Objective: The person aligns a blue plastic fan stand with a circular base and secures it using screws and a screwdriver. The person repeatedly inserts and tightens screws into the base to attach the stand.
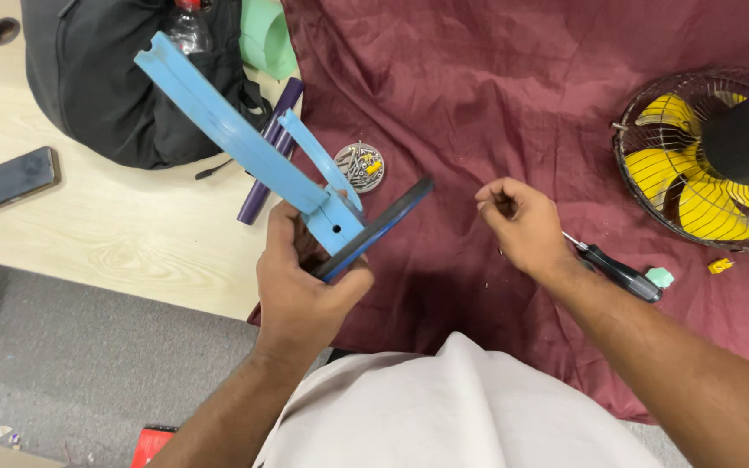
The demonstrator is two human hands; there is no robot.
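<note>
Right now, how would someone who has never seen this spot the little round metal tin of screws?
Start at the dark red cloth covering the table. Near its left edge, just beyond the blue plastic fan stand that the left hand holds, lies the small round metal tin. It alone is shiny silver, holding loose screws and a yellow bit.

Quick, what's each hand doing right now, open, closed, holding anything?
Left hand: closed around the blue plastic stand with the flat round base.
Right hand: fingers curled and pinched together above the maroon cloth; whether it holds something small cannot be told.
</note>
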